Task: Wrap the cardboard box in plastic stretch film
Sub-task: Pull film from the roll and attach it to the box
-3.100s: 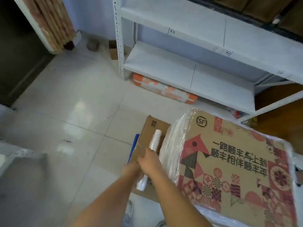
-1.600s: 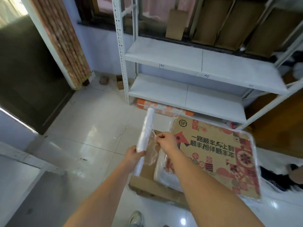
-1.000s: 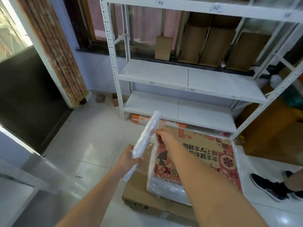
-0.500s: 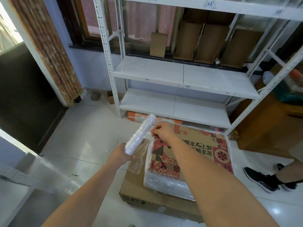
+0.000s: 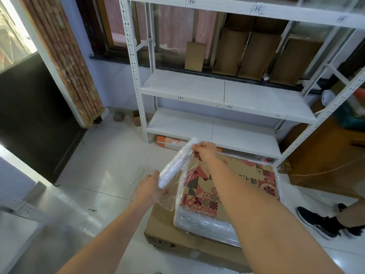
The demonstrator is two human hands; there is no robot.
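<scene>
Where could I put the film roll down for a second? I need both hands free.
Bare floor tiles lie left of the plain brown box, out to the dark doorway. The two lower shelf boards are bare too. Right of the patterned box it is crowded: someone's black shoes stand there.

- The box (image 5: 233,186) is a flat cardboard one with a red, pink and black geometric print on top plus some printed characters. It lies flat on a plain brown carton, and its near and left sides are already shiny with clear film.
- The film roll (image 5: 174,165) is a whitish, crinkly tube held up tilted just left of the box, far end higher.
- A loose clear sheet (image 5: 185,178) hangs from the roll down to the box's left edge.
</scene>
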